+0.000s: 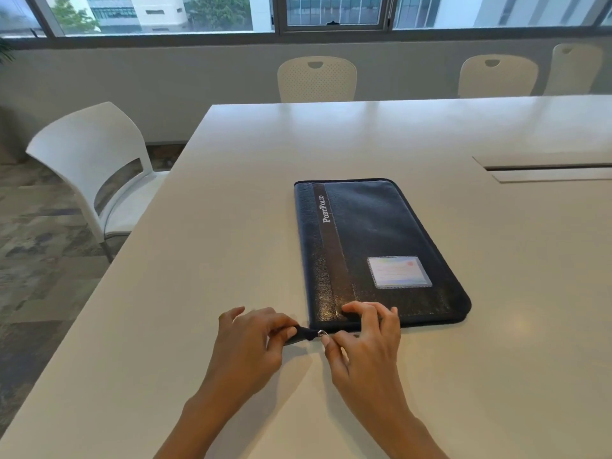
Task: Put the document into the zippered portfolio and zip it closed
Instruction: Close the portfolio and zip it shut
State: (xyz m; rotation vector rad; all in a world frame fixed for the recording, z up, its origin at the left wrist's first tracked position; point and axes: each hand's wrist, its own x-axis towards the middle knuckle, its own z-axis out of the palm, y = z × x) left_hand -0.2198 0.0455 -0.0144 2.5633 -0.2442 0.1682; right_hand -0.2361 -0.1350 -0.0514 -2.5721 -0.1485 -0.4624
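Note:
A dark blue zippered portfolio (374, 240) lies flat and folded shut on the white table (231, 193), its cover lettered "PortFolio" with a clear card pocket. At its near left corner a short zipper tail sticks out. My left hand (251, 339) pinches that fabric tail. My right hand (364, 336) rests its fingers on the portfolio's near edge and pinches the small metal zipper pull (321, 333) at the corner. No document is visible outside the portfolio.
A white chair (96, 180) stands at the table's left side. Three cream chairs (317, 79) line the far edge. A cable slot (546, 167) is set into the table at the right. Windows run along the back wall.

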